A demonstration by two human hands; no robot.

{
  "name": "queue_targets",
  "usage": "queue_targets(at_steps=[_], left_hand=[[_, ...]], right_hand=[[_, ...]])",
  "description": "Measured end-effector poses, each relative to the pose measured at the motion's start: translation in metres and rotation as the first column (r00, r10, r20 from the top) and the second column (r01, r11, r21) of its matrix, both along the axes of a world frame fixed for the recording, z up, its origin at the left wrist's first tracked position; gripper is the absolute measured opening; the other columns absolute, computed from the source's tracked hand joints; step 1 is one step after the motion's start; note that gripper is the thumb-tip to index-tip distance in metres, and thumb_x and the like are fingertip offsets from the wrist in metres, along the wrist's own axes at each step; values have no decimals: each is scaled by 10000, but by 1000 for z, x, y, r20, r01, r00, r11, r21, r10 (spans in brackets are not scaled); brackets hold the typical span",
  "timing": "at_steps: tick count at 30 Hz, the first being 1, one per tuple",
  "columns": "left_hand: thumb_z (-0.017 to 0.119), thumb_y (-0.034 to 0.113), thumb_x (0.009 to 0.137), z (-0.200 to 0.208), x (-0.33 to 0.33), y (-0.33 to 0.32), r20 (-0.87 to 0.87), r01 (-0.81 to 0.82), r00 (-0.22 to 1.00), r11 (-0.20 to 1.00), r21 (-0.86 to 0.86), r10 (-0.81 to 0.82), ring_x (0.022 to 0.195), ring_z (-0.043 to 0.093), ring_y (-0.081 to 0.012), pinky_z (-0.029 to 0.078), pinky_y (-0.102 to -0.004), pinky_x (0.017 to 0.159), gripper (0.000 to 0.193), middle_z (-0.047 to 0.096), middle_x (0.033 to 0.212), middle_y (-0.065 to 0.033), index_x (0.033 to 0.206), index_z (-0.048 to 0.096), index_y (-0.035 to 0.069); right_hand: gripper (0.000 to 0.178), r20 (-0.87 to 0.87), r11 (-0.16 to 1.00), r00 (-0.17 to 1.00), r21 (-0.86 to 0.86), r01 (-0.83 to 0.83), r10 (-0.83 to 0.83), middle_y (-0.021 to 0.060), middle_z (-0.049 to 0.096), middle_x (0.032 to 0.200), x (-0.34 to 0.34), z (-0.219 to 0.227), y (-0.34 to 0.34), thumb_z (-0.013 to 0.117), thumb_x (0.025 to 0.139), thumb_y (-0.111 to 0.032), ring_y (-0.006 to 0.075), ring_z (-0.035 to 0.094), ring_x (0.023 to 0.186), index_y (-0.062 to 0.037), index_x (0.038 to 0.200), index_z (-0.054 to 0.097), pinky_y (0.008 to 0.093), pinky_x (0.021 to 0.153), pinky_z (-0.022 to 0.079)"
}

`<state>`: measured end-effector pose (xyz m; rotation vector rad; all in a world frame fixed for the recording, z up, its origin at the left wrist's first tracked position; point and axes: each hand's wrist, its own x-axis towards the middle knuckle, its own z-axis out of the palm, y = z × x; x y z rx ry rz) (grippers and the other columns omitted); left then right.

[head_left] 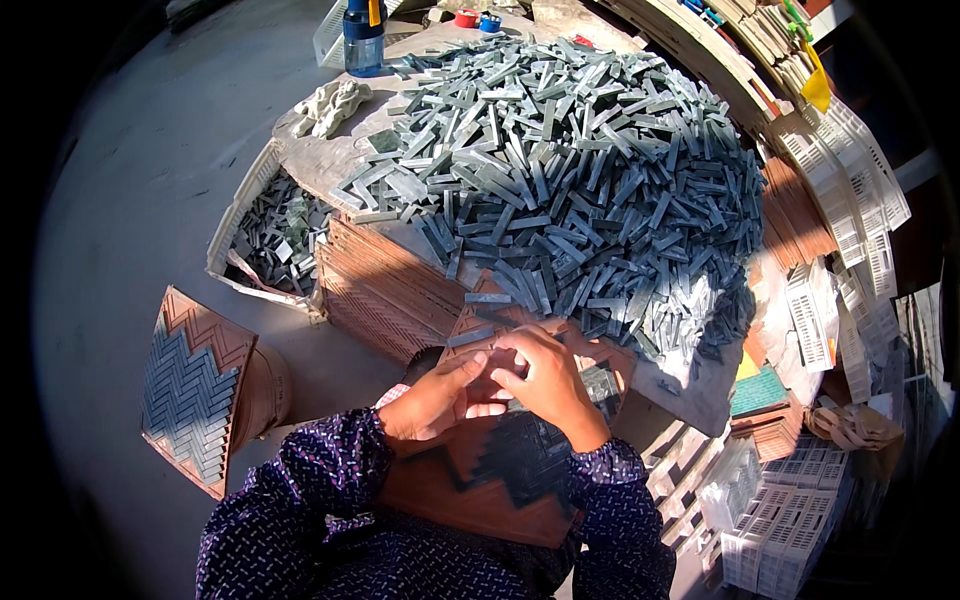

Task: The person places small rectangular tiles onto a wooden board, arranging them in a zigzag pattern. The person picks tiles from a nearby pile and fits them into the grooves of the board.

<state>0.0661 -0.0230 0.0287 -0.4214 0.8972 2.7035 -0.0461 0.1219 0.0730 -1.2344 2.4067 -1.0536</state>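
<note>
My left hand (432, 404) and my right hand (545, 378) come together over my lap with fingers curled toward each other. Whatever lies between the fingertips, if anything, is hidden. Beneath them a reddish-brown grooved tray (432, 484) rests on my lap, its zigzag slots partly filled with dark strip tiles (520, 455). A few loose grey strip tiles (471, 336) lie just beyond my left fingers, at the tray's far end. Farther off, a large heap of grey-green strip tiles (560, 170) covers the table (310, 160).
At left, a herringbone-filled tray (195, 390) leans on a round brown stand (267, 385). A white crate (225, 235) holds tile pieces beside stacked brown trays (385, 285). Gloves (332, 108) and a blue bottle (364, 40) sit at the back. White baskets (785, 530) stand right.
</note>
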Motion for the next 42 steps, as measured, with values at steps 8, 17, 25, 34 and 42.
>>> queue_targets(at_steps=[8, 17, 25, 34, 42], left_hand=[[550, 267, 949, -48, 2, -209, 139, -544, 799, 803, -244, 585, 945, 579, -251, 533, -276, 762, 339, 518, 1064, -172, 1099, 480, -28], [649, 99, 834, 14, -25, -111, -269, -259, 962, 154, -953, -44, 694, 550, -99, 466, -261, 621, 204, 598, 851, -42, 1010, 630, -1], [663, 44, 747, -42, -21, -31, -362, -401, 903, -156, -903, -232, 927, 564, -356, 488, -393, 769, 278, 555, 968, -137, 1016, 591, 27], [686, 48, 734, -9, 69, -33, -170, -159, 977, 92, -983, -131, 850, 599, -358, 508, -410, 730, 245, 587, 934, -153, 967, 615, 33], [706, 63, 722, -16, 112, -7, -184, -191, 974, -41, -981, -135, 830, 604, -348, 506, -404, 710, 245, 601, 931, -143, 956, 634, 38]], right_hand=[[169, -120, 986, 980, -75, 151, -160, 150, 639, 902, -8, -30, 7, 674, 768, -47, 346, 628, 818, -22, 924, 613, 397, 679, 513], [223, -370, 981, 926, 141, 130, -70, 186, 638, 947, -25, -66, -22, 636, 748, -48, 373, 598, 913, 3, 964, 610, 426, 776, 491], [217, 217, 938, 913, 60, 342, -347, 132, 645, 818, 28, -32, 21, 691, 743, -46, 213, 612, 633, 0, 936, 605, 334, 598, 498], [250, 119, 956, 949, 69, 285, -292, 118, 591, 828, 131, -46, 28, 674, 753, -102, 276, 599, 661, -47, 975, 572, 365, 596, 497], [319, 6, 958, 967, 134, 252, -255, 140, 586, 881, 152, -55, 33, 674, 752, -107, 342, 619, 741, -55, 1028, 522, 419, 601, 523]])
